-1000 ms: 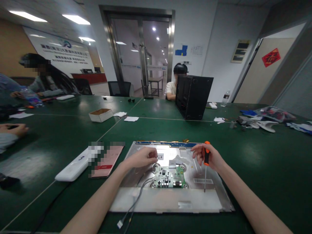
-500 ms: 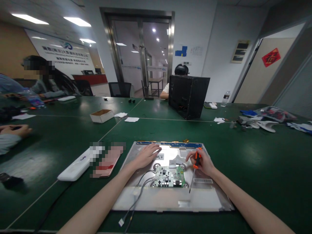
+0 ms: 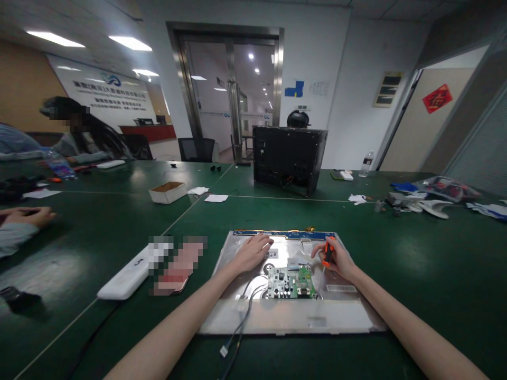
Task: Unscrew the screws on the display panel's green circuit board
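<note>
The right hand (image 3: 336, 259) is gripping the screwdriver (image 3: 327, 255), fingers clamped, its shaft slanting down-left toward the circuit board (image 3: 291, 282). The left hand (image 3: 253, 251) is lying flat, fingers together, on the metal panel (image 3: 285, 316); green worktop (image 3: 415, 264) is lying open all around.

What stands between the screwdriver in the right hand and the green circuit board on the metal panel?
Nothing visible does. The right hand holds the screwdriver just beside the circuit board, over bare metal panel.
</note>
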Action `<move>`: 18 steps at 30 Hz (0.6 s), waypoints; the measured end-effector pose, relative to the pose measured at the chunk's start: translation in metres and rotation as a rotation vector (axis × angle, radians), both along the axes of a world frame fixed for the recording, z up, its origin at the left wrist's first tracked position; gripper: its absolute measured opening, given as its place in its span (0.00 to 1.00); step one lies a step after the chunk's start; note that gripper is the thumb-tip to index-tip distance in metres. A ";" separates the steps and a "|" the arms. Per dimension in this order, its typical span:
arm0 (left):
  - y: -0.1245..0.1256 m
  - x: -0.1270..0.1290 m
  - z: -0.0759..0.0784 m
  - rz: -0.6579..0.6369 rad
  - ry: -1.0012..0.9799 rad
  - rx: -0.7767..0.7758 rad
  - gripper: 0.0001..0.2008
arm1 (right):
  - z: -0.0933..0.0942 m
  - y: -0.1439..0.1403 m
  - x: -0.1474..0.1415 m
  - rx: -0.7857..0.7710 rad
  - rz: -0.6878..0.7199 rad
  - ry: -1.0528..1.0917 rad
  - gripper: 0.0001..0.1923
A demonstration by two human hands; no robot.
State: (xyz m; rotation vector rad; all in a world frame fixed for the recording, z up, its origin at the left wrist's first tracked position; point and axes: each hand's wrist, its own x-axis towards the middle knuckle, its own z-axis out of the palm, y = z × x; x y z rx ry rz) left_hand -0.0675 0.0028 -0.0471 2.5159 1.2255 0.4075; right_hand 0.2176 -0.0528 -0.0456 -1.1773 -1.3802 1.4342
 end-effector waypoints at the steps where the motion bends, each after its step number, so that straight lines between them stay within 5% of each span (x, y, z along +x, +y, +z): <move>1: 0.000 0.001 0.000 0.005 0.001 -0.008 0.20 | 0.001 0.002 0.000 -0.009 -0.002 0.002 0.35; 9: -0.003 0.005 0.005 -0.014 0.054 0.023 0.21 | 0.004 0.019 -0.017 -0.003 -0.049 0.027 0.34; 18: -0.010 0.006 -0.004 -0.058 0.147 0.124 0.22 | -0.003 0.001 -0.025 0.036 -0.105 0.063 0.32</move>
